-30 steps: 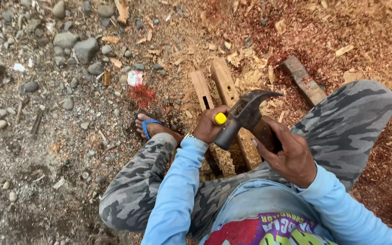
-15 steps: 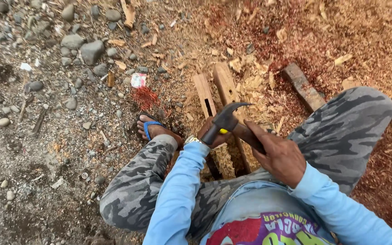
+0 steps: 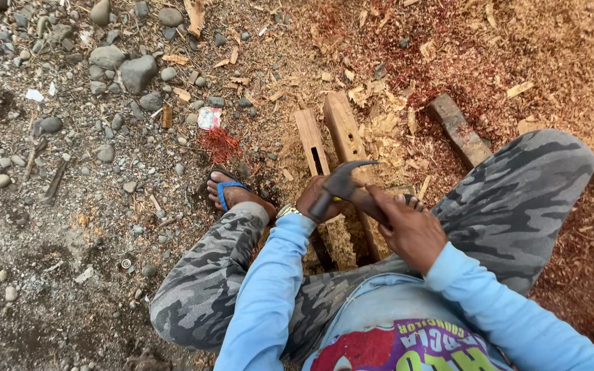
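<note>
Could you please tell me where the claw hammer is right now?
In the head view, the dark steel claw hammer sits at centre, in the right hand, just above the left hand and two pale wooden planks.

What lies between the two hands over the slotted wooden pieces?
In the head view, the claw hammer's head lies between the left hand and right hand.

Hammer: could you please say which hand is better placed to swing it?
Probably right: the right hand grips the hammer handle; the left hand is closed round a yellow tool.

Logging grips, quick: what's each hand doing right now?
Left hand: closed on something under the hammer; cannot tell what.
Right hand: closed on hammer handle.
</note>
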